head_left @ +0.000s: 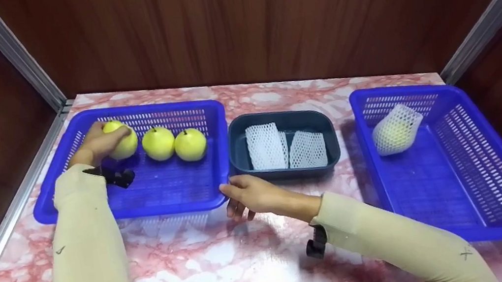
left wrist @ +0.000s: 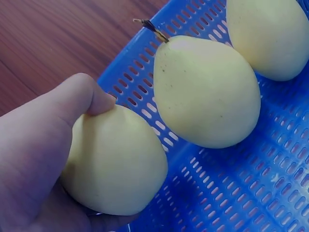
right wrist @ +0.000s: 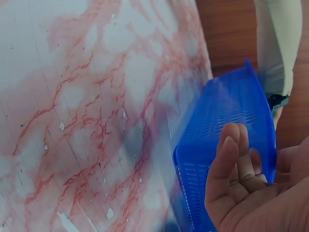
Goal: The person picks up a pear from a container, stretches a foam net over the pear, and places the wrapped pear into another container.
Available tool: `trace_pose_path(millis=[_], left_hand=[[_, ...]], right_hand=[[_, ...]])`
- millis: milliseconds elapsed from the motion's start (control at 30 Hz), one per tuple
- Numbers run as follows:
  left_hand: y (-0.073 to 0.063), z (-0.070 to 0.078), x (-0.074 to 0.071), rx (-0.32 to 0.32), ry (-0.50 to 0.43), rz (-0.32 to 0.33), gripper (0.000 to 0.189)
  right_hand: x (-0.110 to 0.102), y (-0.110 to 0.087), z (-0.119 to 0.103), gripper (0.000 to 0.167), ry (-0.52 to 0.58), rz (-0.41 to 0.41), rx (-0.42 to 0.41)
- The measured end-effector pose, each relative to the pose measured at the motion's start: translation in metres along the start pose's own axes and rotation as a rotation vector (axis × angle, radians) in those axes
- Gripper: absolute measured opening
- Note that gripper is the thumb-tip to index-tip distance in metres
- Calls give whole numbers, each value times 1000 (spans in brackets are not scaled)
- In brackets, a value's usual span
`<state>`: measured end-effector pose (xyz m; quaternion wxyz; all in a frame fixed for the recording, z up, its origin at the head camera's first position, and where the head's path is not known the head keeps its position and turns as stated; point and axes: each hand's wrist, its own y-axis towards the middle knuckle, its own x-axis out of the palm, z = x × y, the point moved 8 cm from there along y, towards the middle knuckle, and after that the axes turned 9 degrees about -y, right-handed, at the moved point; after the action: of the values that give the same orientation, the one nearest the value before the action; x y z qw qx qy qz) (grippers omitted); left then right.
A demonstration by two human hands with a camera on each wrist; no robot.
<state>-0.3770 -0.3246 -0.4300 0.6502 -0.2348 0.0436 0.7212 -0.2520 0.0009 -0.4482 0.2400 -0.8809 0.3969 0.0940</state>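
Note:
In the left blue basket (head_left: 166, 208), my left hand (head_left: 99, 142) grips a yellow-green pear (head_left: 123, 147), thumb near its top. The left wrist view shows the same pear (left wrist: 118, 162) with fingers curled beneath it. Two more pears, a middle one (head_left: 159, 144) and a right one (head_left: 190, 145), sit side by side there. My right hand (head_left: 259, 193) is at that basket's near right corner. Seen from the right wrist, its thumb and index finger pinch the basket's rim (right wrist: 271, 130), while the other fingers (right wrist: 224, 164) curl loosely outside the wall.
A dark tub (head_left: 288, 173) between the baskets holds white foam net sleeves (head_left: 266, 147). The right blue basket (head_left: 444, 236) contains a pear in a foam net (head_left: 397, 130). Brown panels (head_left: 234, 29) enclose the marbled table (head_left: 191, 274) at the back and sides.

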Motion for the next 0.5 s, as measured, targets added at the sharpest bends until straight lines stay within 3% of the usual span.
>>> trace_pose_path(millis=[267,500], left_hand=[[-1,8,-4,32,-59,17,72],[-7,21,-7,35,-57,20,84]], right_hand=[[-7,-7,-3,37,-52,0,-4],[-25,-17,-11,37,-79,27,-31]])
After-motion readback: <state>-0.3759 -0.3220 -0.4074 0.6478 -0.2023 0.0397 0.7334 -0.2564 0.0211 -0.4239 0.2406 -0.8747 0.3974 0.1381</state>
